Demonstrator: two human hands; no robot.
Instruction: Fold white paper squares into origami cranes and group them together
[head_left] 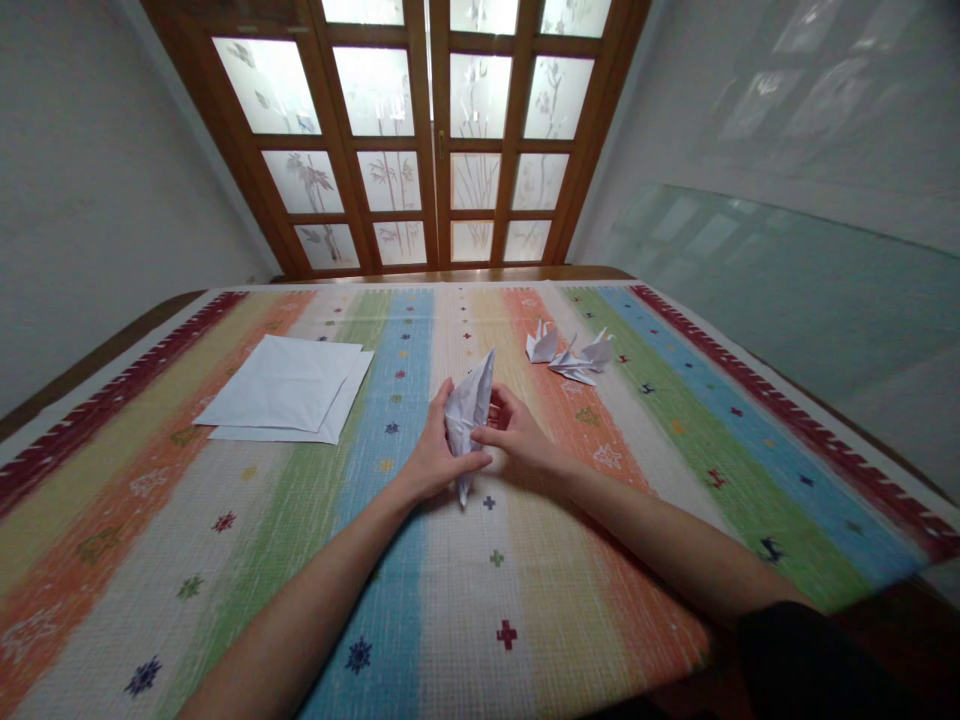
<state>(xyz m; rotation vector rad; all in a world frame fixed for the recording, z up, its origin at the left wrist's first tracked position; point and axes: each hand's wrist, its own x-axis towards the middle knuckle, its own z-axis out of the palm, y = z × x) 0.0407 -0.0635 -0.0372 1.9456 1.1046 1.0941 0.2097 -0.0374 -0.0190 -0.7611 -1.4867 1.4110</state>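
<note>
A folded white paper point(466, 412), narrow and pointed at both its upper and lower ends, is held above the middle of the striped cloth. My left hand point(439, 445) grips its left side, with the thumb across its lower part. From the right, my right hand point(514, 430) pinches it, thumb on the front face and the other fingers partly hidden behind. Beyond my right hand, several folded white paper cranes point(574, 355) sit close together on the cloth. Flat white paper sheets point(281, 385) lie stacked unevenly to the left.
The striped, patterned tablecloth point(390, 590) covers the table. Wooden doors with frosted panes point(442, 140) stand beyond its far edge. A glass panel point(780, 290) is at the right wall, and a dark sleeve point(817, 660) shows at the lower right.
</note>
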